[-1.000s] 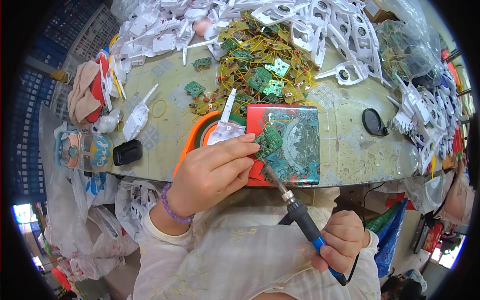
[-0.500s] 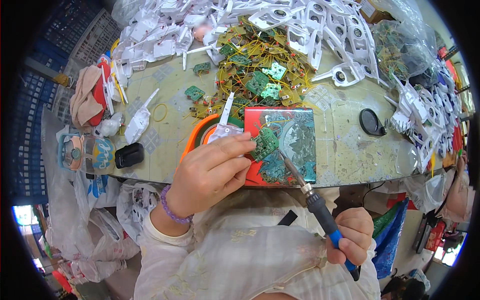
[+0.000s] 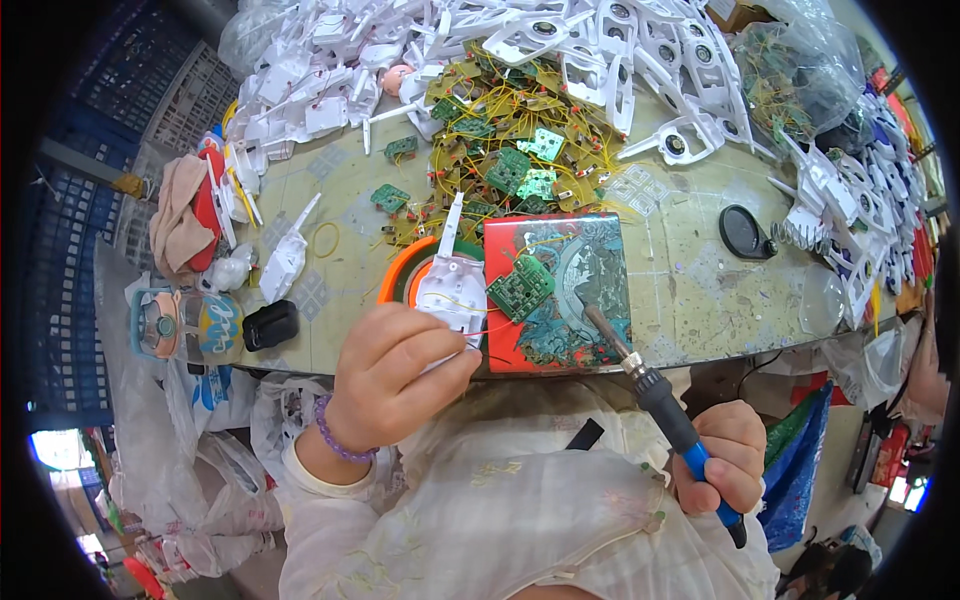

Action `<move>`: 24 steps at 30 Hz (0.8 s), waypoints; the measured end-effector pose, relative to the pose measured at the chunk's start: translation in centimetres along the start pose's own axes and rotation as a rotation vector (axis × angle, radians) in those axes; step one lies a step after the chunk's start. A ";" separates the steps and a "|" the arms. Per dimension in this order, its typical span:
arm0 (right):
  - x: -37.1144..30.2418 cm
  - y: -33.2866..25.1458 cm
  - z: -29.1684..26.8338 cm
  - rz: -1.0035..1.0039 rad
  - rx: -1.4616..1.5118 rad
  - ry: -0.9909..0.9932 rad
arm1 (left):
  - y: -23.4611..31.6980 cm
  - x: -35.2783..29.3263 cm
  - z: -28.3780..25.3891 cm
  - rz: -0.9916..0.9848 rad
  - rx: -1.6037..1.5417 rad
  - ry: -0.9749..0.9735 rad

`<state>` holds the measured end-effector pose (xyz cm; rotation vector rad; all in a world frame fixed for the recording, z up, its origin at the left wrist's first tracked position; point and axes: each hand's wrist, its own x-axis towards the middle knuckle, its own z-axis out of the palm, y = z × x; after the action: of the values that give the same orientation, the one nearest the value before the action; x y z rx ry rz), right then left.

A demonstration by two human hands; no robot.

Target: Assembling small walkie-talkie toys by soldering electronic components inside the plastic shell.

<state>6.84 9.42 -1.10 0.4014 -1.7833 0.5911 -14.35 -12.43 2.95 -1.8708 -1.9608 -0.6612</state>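
My right hand (image 3: 722,458) is wrapped round the handle of a soldering iron (image 3: 672,420), whose tip points up and left over a red and teal patterned slab (image 3: 600,265). On that slab lies a green circuit board (image 3: 521,288), tilted, with thin wires on it. Just left of it is a white plastic housing (image 3: 452,285) with a long narrow arm, resting over an orange and green ring (image 3: 402,268). The bent fingers of my left hand (image 3: 405,375) close round the housing's lower end, beside a red wire; the fingertips partly hide what they grip.
Beyond the slab is a heap of wired circuit boards (image 3: 500,125). White plastic parts (image 3: 320,75) pile up behind, with more at the right edge (image 3: 850,215). A black round part (image 3: 745,232) lies to the right. A bottle (image 3: 210,325) and black case (image 3: 270,325) stand left.
My left hand has left the circuit board and moved down and left to the white housing. The soldering iron has drawn back to the right, away from the board.
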 end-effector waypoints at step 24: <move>-0.7 0.2 0.1 0.028 0.007 0.053 | -0.2 0.6 1.0 -0.110 -0.410 -0.009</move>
<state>6.87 9.46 -1.80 0.3627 -1.7390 0.6226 -14.49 -11.34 2.44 -1.9980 -2.0638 -1.1640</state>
